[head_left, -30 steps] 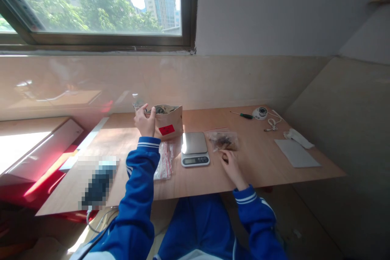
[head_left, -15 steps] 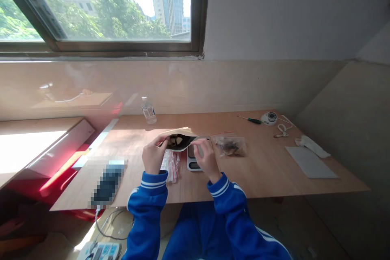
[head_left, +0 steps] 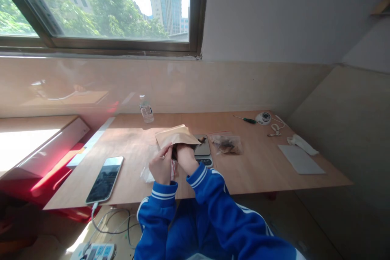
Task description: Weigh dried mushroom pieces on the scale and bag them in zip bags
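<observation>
1. Near the middle of the counter's front edge, we hold the paper bag tilted, its mouth facing us; our left hand pinches the rim, probably to keep it open and steady.
2. Our right hand is inside that mouth; its fingers are hidden, so we cannot tell whether they grip anything.
3. Right of the bag, partly hidden by it, we see the scale with a dark piece on top; such closeness seems to shorten our reach.
4. Clear plastic bags lie beside our left hand; a filled pouch lies right of the scale.
5. Toward the back right corner, we see a screwdriver, apparently out of our way.
</observation>
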`<action>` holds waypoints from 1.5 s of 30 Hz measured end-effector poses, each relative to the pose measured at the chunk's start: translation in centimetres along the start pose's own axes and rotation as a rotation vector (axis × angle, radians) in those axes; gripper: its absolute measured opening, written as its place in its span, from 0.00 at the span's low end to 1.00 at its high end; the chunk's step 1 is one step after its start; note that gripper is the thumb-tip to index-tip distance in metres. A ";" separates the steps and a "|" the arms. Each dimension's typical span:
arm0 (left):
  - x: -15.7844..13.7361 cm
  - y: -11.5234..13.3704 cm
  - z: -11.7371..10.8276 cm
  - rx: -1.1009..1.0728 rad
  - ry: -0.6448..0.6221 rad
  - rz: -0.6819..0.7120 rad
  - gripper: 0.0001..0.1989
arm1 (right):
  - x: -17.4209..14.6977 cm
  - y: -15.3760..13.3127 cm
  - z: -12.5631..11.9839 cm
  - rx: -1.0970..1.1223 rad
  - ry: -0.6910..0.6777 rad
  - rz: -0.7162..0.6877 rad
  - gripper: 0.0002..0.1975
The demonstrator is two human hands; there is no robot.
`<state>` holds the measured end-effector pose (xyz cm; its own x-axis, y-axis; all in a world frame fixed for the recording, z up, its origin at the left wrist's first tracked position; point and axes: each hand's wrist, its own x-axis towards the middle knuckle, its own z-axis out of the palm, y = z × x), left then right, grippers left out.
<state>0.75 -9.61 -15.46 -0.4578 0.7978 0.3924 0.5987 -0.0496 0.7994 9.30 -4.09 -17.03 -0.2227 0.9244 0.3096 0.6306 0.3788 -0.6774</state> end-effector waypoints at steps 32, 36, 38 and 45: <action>2.5 -0.2 -1.9 -0.096 0.013 -0.093 0.10 | -4.7 6.8 -6.1 -0.210 0.464 0.172 0.18; 2.6 -0.3 -2.0 -0.113 -0.003 -0.084 0.09 | -6.7 2.2 -5.8 0.023 0.533 -0.054 0.11; 2.4 -0.5 -1.8 -0.123 -0.024 -0.080 0.10 | -7.6 -0.4 -5.4 0.108 0.368 -0.187 0.12; 1.7 -1.5 -1.7 -0.155 0.025 -0.061 0.10 | -4.5 -5.0 -2.3 -0.278 -0.127 -0.159 0.21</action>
<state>-2.07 -9.24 -15.24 -0.5078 0.7868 0.3508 0.4615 -0.0953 0.8820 8.87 -10.24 -13.48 -0.4139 0.8596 0.2996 0.7554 0.5080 -0.4138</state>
